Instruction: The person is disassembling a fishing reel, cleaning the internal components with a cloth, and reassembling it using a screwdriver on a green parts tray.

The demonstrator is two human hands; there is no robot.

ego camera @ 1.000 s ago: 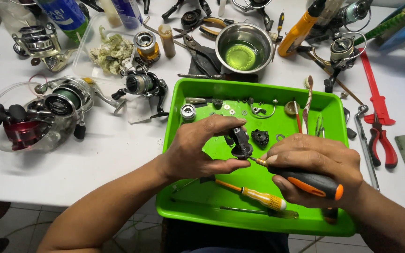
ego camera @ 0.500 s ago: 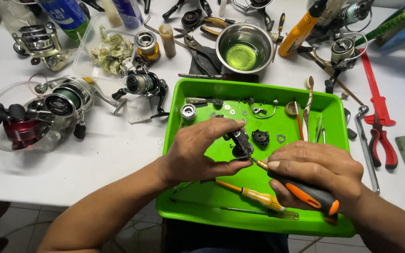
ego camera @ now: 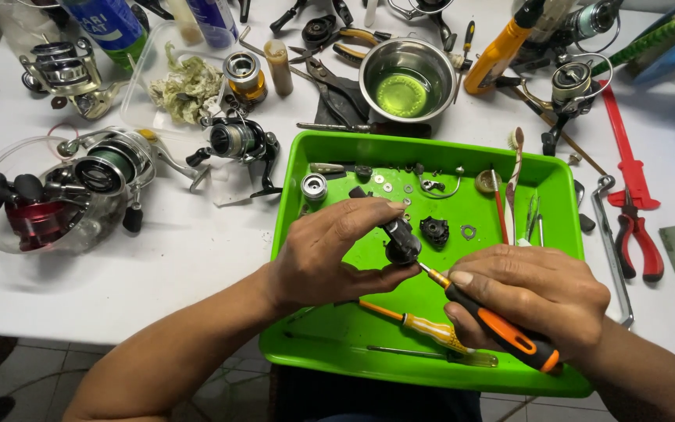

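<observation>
White table [ego camera: 197, 258] | left hand [ego camera: 330, 258] fingers pinching black reel part [ego camera: 401, 238] | right hand [ego camera: 533, 297] fingers gripping screwdriver [ego camera: 501, 328]

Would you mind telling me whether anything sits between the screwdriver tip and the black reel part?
Nothing visible: the screwdriver in the right hand meets the black reel part, held by the left hand.

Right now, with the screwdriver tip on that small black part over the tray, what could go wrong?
1. The left hand pinches the black part only at its ends; pressure from the orange-and-black screwdriver in the right hand might make the tip slip toward the fingers.
2. Small washers lie loose in the green tray; a dropped part could scatter them.
3. The steel bowl of green liquid stands close behind the tray; a bump could spill it.
</observation>
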